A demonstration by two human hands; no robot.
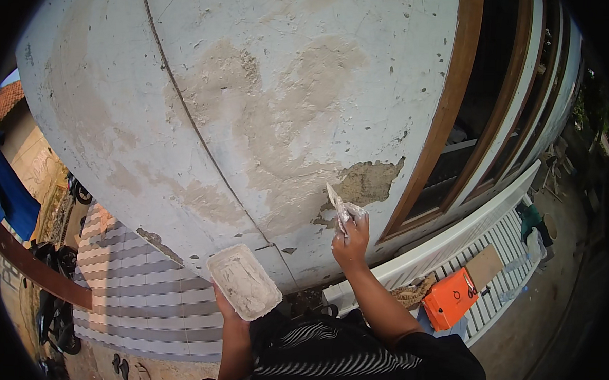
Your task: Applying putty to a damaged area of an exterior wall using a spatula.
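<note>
In my left hand [227,306] I hold a shallow rectangular tub [263,272] from below, low in front of the wall. Pale wet putty [243,282] lies in it. My right hand [352,245] grips a putty-smeared scraper [339,205], its fingers also coated white. The blade's tip points up and left, at the left edge of a bare grey patch [367,182] in the pale wall [405,65]. I cannot tell whether the blade touches the wall. Beige filler [273,134] spreads in broad smears above and left of the blade.
A thin dark cable [179,96] runs down the wall. Brown window frames [425,161] stand to the right. Below them a white slatted bench [479,323] bears an orange bag [448,299] and cardboard [484,267]. Striped flooring [147,298], sandals [120,365] and a motorcycle [59,274] lie left.
</note>
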